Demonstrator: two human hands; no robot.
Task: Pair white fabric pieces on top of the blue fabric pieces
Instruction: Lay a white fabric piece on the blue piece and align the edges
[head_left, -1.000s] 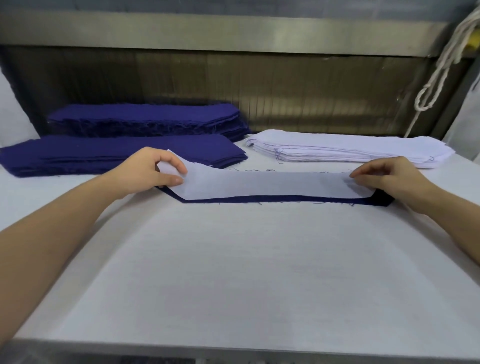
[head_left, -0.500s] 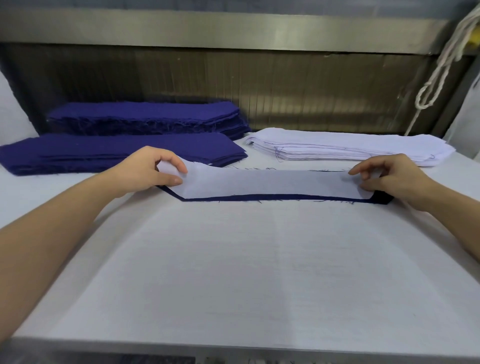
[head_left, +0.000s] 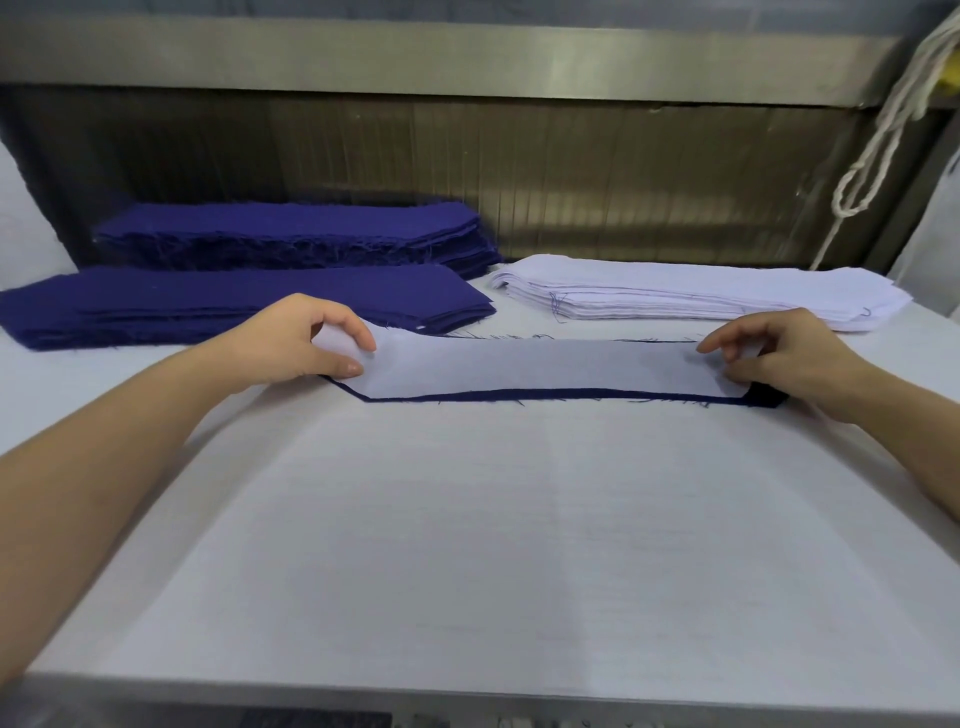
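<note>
Two pinches (left hand (head_left: 296, 343), right hand (head_left: 784, 358)) on white strip (head_left: 545, 366) over frayed blue strip (head_left: 571, 392)

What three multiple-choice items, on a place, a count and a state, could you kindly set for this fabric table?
1. Where on the white table does the stack of white fabric pieces lie?
A. far right
B. near edge
C. far left

2. How many stacks of dark blue fabric pieces are there?
A. one
B. two
C. four

3. How does the single white fabric strip lie?
A. rolled up
B. hanging off the edge
C. flat on a dark blue fabric strip

Key:
1 A, it sits at the back right.
2 B, one stack lies behind the other at the far left.
3 C, a blue edge shows along its near side while the left hand and right hand pinch its ends.
</note>
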